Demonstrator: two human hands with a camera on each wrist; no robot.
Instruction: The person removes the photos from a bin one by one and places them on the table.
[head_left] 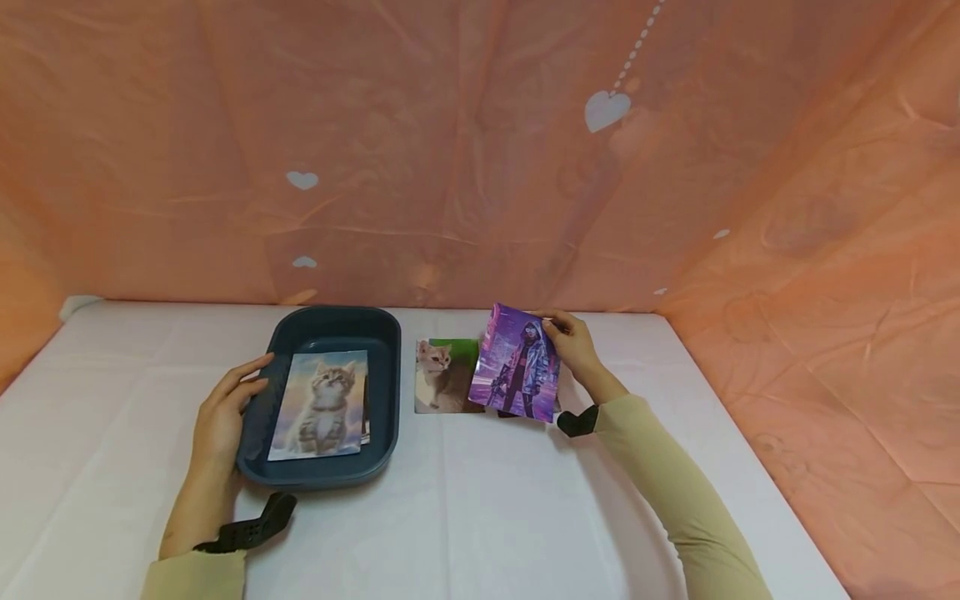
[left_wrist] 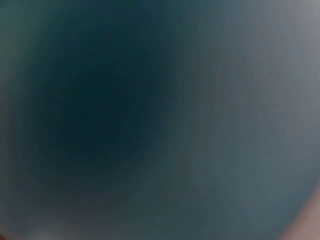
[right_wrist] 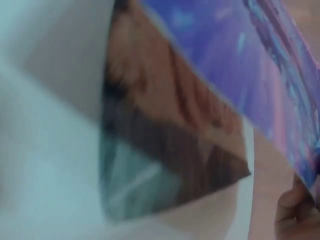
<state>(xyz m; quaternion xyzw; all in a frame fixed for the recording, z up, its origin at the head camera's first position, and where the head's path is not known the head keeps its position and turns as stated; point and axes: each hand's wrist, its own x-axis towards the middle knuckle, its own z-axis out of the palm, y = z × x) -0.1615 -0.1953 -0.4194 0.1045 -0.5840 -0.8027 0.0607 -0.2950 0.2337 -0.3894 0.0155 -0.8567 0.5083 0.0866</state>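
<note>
My right hand (head_left: 572, 343) pinches the upper right edge of a purple picture card (head_left: 517, 362) showing a hooded figure. That card is tilted over a kitten card with a green background (head_left: 450, 379). A brown and grey picture (right_wrist: 185, 110) shows below the purple card in the right wrist view; whether it is also held cannot be told. My left hand (head_left: 221, 417) touches the left rim of a dark blue-grey tray (head_left: 390, 400) with extended fingers. Inside the tray, a sitting-kitten card (head_left: 321, 408) lies over another card, mostly hidden. The left wrist view is blurred.
The cards and tray are on a white-covered table (head_left: 480, 525). An orange cloth (head_left: 450, 150) with white hearts hangs behind the table, and more orange cloth (head_left: 847, 292) stands along the right side.
</note>
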